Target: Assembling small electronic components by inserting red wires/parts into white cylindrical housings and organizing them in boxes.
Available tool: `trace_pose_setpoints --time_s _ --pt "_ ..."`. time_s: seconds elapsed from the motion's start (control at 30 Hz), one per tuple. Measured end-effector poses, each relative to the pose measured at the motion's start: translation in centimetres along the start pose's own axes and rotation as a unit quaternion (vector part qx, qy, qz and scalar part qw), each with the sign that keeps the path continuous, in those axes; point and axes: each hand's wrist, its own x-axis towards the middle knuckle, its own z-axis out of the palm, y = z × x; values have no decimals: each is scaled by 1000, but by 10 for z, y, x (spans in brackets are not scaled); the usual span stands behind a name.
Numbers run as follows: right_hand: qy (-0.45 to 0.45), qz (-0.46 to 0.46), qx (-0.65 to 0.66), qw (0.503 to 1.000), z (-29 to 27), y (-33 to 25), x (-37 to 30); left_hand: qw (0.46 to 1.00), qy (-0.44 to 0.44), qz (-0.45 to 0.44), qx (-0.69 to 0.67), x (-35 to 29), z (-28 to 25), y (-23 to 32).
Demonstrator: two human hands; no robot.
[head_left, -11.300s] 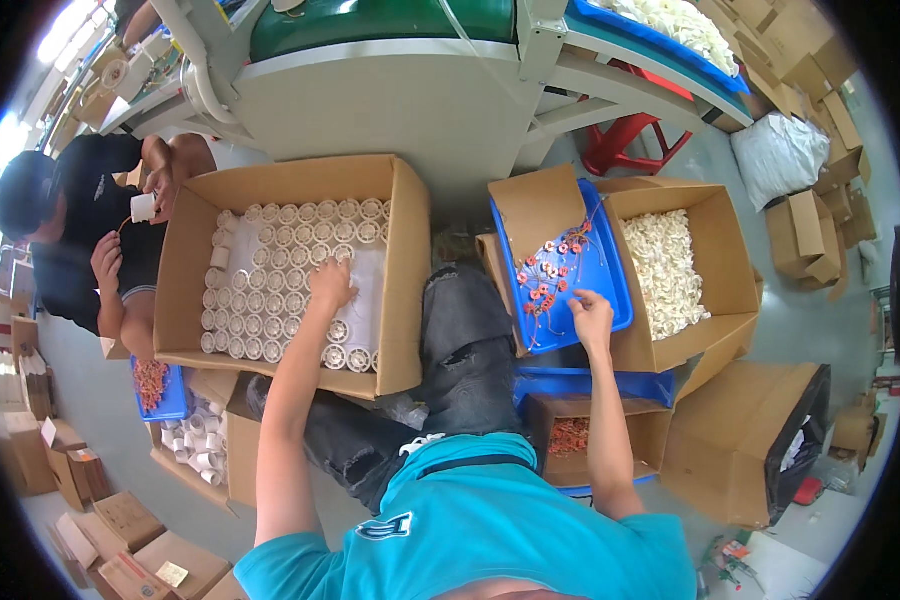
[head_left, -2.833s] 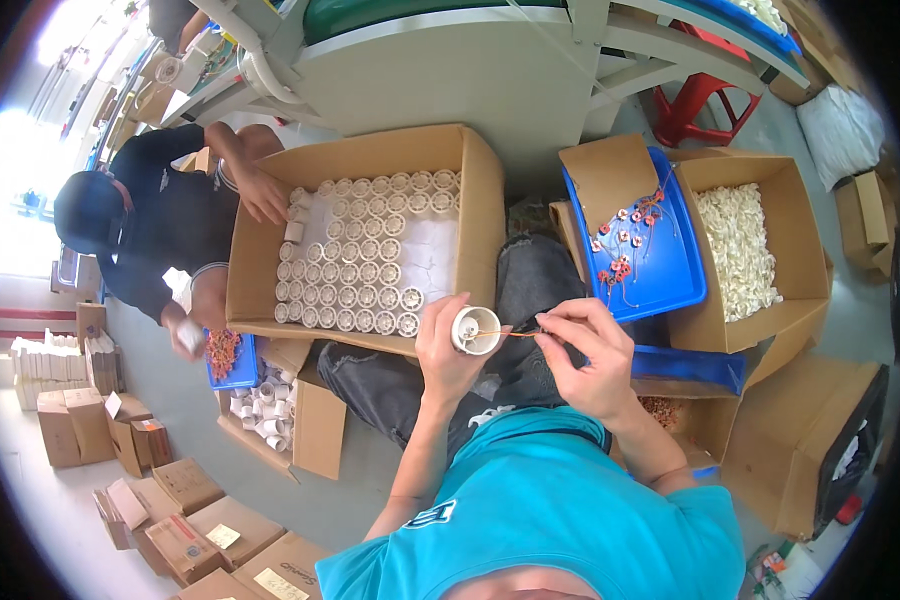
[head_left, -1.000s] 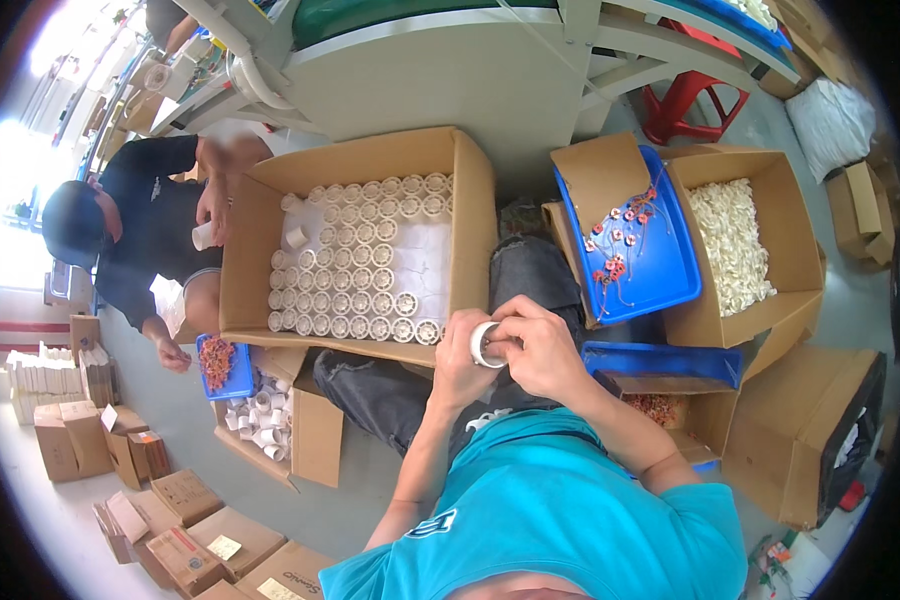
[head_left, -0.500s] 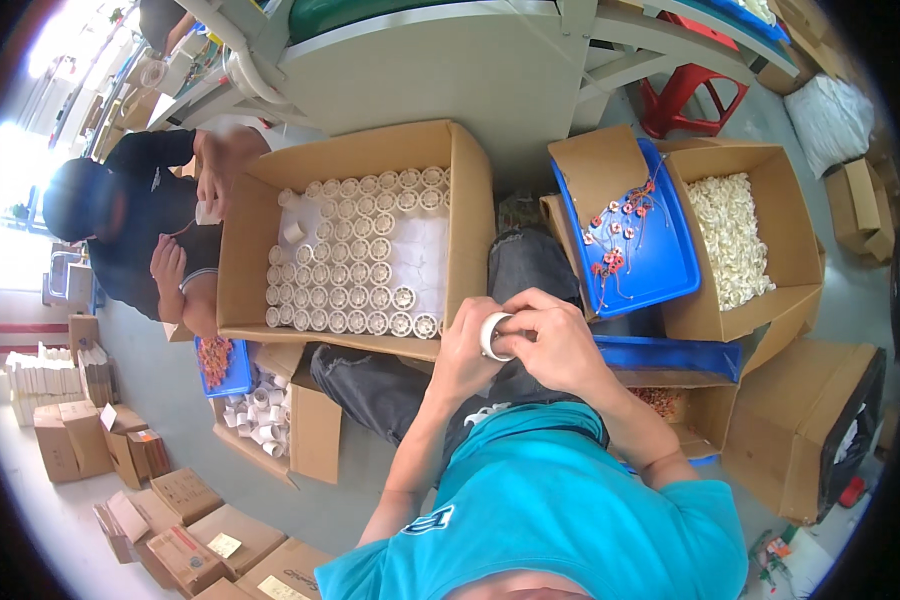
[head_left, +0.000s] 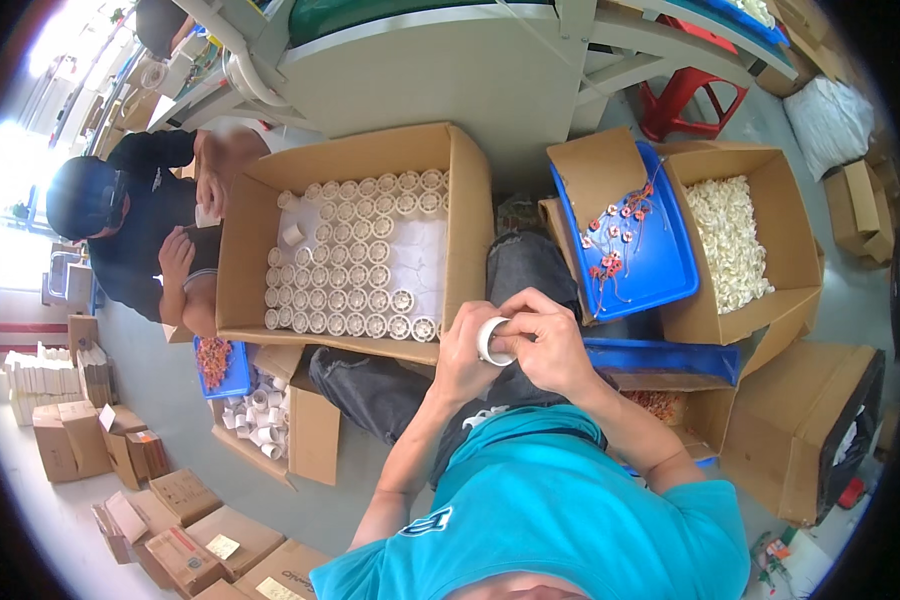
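Observation:
Over my lap, my left hand (head_left: pixel 462 352) is wrapped round a white plastic ring-shaped cup (head_left: pixel 487 341), whose open mouth faces right. The fingertips of my right hand (head_left: pixel 542 345) are pinched together at that mouth, partly inside it. Whatever they may press or hold in there is hidden. Just beyond my left hand stands a large cardboard box (head_left: pixel 468 235) with rows of round white plastic parts (head_left: pixel 355 275) on a pale sheet. Two white parts near its left side lie out of line with the rows.
On the right, a blue tray (head_left: pixel 665 262) bears small red-and-white parts with wires, beside a carton of small cream pieces (head_left: pixel 727 243). Left of my legs sits a box of white cups (head_left: pixel 262 412) and another blue tray (head_left: pixel 232 372). A co-worker (head_left: pixel 135 215) sits at the left.
My hands stay together at the white cup, with only slight shifts of the right fingers. The co-worker's head has turned and their lower hand has moved slightly up and right.

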Motion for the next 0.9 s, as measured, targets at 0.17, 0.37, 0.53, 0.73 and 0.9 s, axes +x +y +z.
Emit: trace_pose_setpoints --time_s 0.17,0.37,0.53,0.73,0.9 --pt "9 -6 -19 1000 -4 -1 3 1000 -27 6 -16 11 -2 -4" --pt "9 11 -34 999 -20 8 19 988 -123 -90 -31 34 -6 -14" --pt "159 17 -36 986 -61 38 33 995 -30 9 96 98 -54 -46" --pt "281 115 -280 911 -150 191 19 979 199 1 55 241 -96 -117" --pt "282 138 -396 863 -153 214 29 940 282 53 186 370 -132 -142"
